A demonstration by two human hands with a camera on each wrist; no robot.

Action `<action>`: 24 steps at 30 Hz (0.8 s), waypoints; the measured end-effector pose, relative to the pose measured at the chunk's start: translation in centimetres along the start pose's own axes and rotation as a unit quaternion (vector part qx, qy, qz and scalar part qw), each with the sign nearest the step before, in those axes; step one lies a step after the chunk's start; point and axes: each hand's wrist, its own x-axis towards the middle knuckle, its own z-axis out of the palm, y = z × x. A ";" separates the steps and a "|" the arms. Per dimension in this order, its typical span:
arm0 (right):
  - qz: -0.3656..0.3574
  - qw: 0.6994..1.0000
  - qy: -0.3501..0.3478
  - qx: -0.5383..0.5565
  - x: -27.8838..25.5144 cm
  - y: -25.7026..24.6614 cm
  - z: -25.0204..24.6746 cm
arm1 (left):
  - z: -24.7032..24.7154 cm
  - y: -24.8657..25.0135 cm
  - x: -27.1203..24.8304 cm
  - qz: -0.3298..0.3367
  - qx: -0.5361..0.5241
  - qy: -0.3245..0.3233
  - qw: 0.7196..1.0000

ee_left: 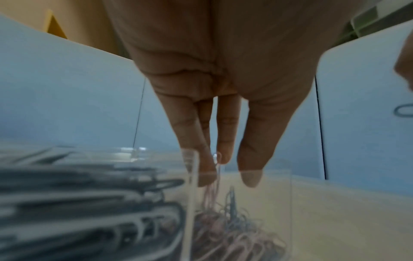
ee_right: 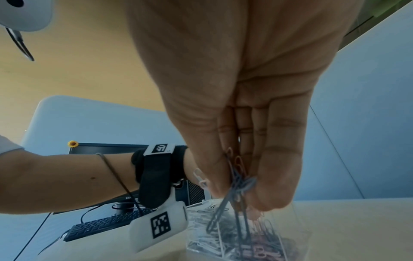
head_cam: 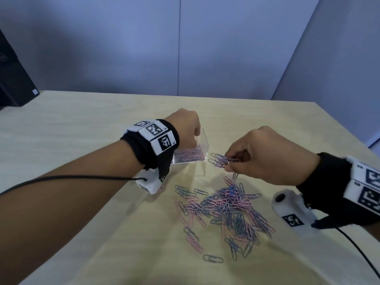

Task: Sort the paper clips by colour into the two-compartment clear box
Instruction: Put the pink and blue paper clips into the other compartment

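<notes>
**Blue clips in hand, box to my left**

My right hand point(head_cam: 265, 155) pinches a bunch of blue clips point(head_cam: 221, 160), their long axis pointing left at the clear box point(head_cam: 202, 140) just beside them. My left hand point(head_cam: 185, 126) reaches into the box, fingers straight and relaxed. The mixed pile point(head_cam: 224, 210) lies nearer me.

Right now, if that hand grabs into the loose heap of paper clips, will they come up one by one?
Probably not. The paper clip pile lies interlocked, so neighbours likely drag along. The right hand already pinches a tangled bunch of clips, one dangling below. They look thin and light, so strays may drop.
</notes>
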 end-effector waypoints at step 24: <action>0.046 0.986 -0.083 -0.135 12.8 -2.8 2.6 | -0.1 -3.8 -11.7 -0.031 -0.128 0.089 0.987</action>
